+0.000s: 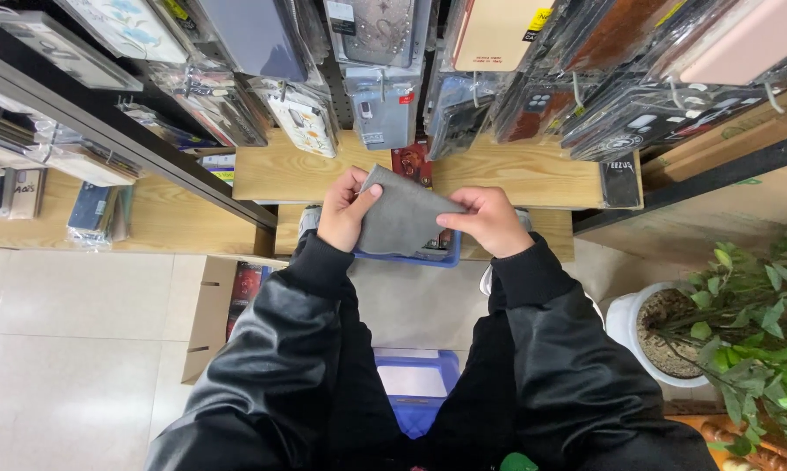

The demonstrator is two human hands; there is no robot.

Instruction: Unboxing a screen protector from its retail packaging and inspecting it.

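- The left hand (345, 212) pinches the grey phone case (402, 220) at its left edge, thumb on top.
- The right hand (489, 220) pinches its right edge, fingers pressed together.
- The case is held above the blue basket (450, 255), at the front edge of the wooden shelf (516, 174).

- Hanging phone cases (385, 96) crowd the space right above my hands.
- A potted plant (742, 323) blocks my right.
- Bare floor (71, 349) lies open to my left.

Both hands (345, 214) (489, 220) raised together, fingers pinched.
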